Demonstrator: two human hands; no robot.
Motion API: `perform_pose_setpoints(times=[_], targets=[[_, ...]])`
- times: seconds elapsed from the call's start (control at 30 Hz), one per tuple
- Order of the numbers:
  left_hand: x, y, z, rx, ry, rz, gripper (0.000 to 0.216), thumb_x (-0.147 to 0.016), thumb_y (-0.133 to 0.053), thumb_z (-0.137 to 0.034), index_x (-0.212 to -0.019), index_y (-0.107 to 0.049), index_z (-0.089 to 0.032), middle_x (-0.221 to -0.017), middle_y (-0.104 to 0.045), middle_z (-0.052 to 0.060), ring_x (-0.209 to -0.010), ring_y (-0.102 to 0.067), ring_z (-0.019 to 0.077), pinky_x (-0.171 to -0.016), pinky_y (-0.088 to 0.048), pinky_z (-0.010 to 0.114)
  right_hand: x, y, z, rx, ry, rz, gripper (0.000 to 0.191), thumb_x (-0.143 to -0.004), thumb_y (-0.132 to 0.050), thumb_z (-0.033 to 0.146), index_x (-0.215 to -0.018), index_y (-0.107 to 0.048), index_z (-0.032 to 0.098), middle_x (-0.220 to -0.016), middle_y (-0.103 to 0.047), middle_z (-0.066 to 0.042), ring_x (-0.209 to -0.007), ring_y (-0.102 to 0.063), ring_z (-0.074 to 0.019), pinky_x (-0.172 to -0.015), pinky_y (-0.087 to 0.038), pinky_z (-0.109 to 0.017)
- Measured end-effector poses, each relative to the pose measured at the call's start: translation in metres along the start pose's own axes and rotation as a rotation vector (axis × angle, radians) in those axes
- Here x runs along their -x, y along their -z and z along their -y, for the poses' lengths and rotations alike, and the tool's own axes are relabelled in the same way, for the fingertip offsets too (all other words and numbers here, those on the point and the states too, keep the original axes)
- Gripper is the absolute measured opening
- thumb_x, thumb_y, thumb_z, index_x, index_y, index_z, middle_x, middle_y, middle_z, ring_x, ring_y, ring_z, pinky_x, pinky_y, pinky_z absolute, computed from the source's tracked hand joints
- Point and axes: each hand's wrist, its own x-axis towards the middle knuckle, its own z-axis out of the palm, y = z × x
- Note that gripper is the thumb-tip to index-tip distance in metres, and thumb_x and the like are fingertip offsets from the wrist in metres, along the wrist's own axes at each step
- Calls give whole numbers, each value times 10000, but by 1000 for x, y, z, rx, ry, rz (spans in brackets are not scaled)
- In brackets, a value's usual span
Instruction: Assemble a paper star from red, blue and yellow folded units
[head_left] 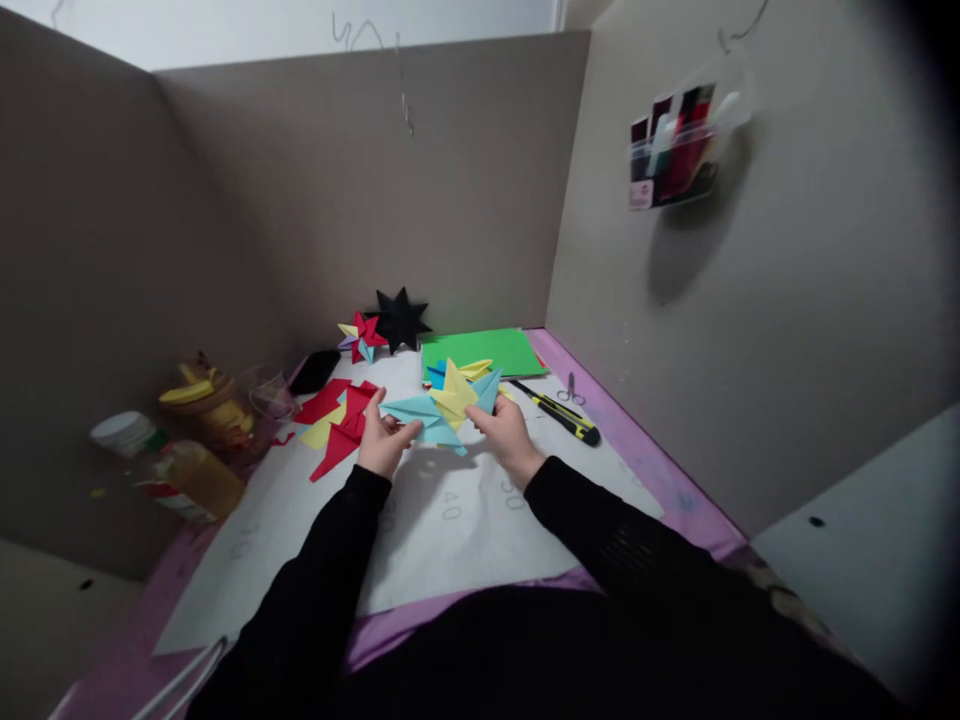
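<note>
Left hand and right hand grip one blue-and-yellow folded paper above the surface.
Each pinches one side. Behind are two stars: one black star, one multicoloured star. One cutter and one pair of scissors lie near the right edge. White sheet spreads open toward the near edge.

one camera sits on the person's head, looking forward and down, past the near left hand and right hand, to the back wall.
</note>
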Motion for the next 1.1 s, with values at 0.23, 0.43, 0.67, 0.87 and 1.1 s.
perform_pose_setpoints(times=[0.23,0.43,0.67,0.87,1.1], targets=[[8,0,4,-97,-148,48,924,-640,-714,-268,-1410,-204,-230,-640,-460,-72,-483,-486,80,-412,-382,170,10,2,8,62,59,18,199,-669,-655,334,-762,-604,165,-615,-602,12,-589,-542,-145,-544,-416,-244],[6,2,16,-120,-252,42,802,-632,-731,-291,-1328,-339,-225,-723,-495,-29,-577,-537,114,-473,-447,205,10,3,15,19,97,39,211,-664,-664,332,-793,-622,169,-702,-654,-15,-642,-589,-162,-595,-457,-260],[1,7,28,-156,-368,-13,682,-634,-729,-293,-1223,-391,-236,-766,-507,-25,-617,-559,123,-552,-486,244,7,7,7,38,150,130,223,-685,-662,321,-845,-640,167,-839,-688,-43,-742,-622,-180,-687,-489,-286],[1,6,27,-132,-367,-48,627,-622,-732,-298,-1157,-413,-230,-775,-504,-24,-619,-553,120,-562,-479,244,10,8,9,87,193,158,185,-700,-649,301,-833,-649,172,-820,-680,-40,-715,-611,-180,-660,-482,-280],[4,7,30,-226,-377,-32,603,-639,-714,-273,-1155,-408,-212,-729,-477,-34,-620,-555,128,-558,-472,243,8,8,9,75,134,206,225,-686,-671,305,-856,-640,161,-845,-688,-59,-732,-631,-189,-684,-494,-297]])
